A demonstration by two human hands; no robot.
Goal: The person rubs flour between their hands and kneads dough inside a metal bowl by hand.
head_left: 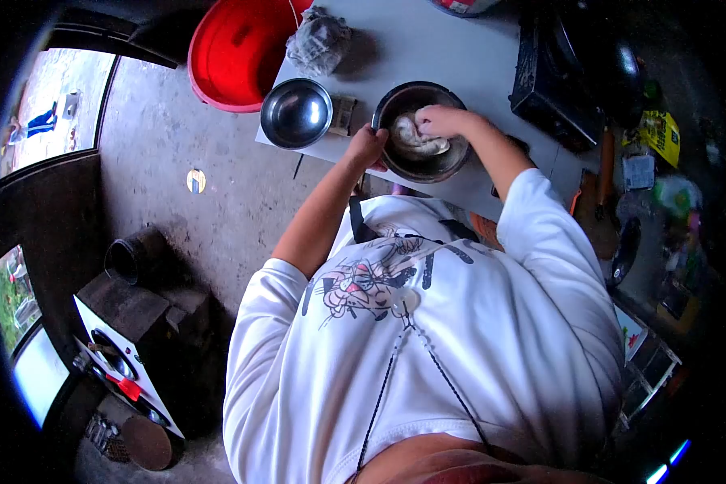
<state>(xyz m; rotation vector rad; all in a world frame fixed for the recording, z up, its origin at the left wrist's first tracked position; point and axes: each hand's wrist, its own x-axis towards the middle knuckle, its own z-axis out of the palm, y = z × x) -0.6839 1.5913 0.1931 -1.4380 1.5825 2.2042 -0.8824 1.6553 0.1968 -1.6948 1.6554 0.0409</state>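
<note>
A dark metal bowl (422,173) stands near the front edge of the white table, holding a lump of pale dough (415,143). My left hand (369,148) is closed on the bowl's left rim, the thumb over its edge. Inside the bowl, my right hand (439,121) is closed on the upper right part of the dough, with white flour or dough on its fingers. A shiny empty steel basin (296,114) sits to the left of my left hand. Between basin and bowl lies a small box-like object (343,115), partly hidden.
Behind the basin on the table (395,40) sits a crumpled grey plastic bag (319,42). A large red bucket (242,56) stands at the table's left. A black stove-like appliance (552,89) is at the right. A low stove (125,347) stands lower left.
</note>
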